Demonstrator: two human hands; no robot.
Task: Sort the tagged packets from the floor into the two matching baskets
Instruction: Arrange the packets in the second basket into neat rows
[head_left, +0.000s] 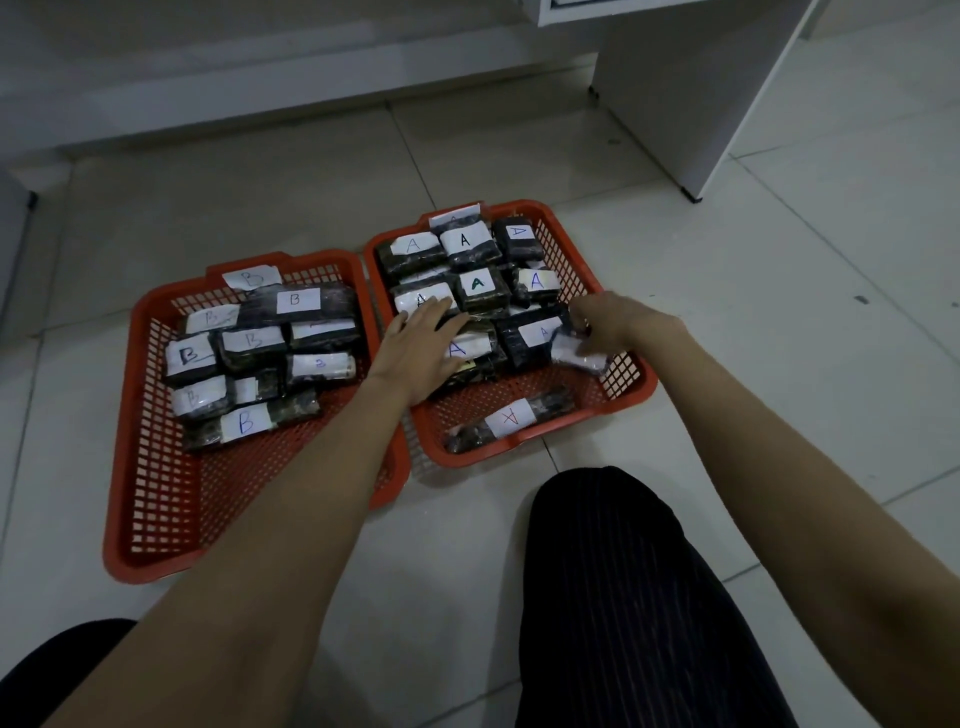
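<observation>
tagged packets (477, 285) in orange baskets (156, 499)

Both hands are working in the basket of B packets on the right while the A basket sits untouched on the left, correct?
Not quite: the letters are swapped. The head view shows the left hand and right hand in the right basket, which holds the A packets. The untouched left basket holds the B packets.

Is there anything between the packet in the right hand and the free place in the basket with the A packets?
Nothing visible blocks it. The right hand holds a packet already inside the A basket, above bare mesh near its right wall. The left hand rests flat on A packets to the left, out of the way.
</observation>
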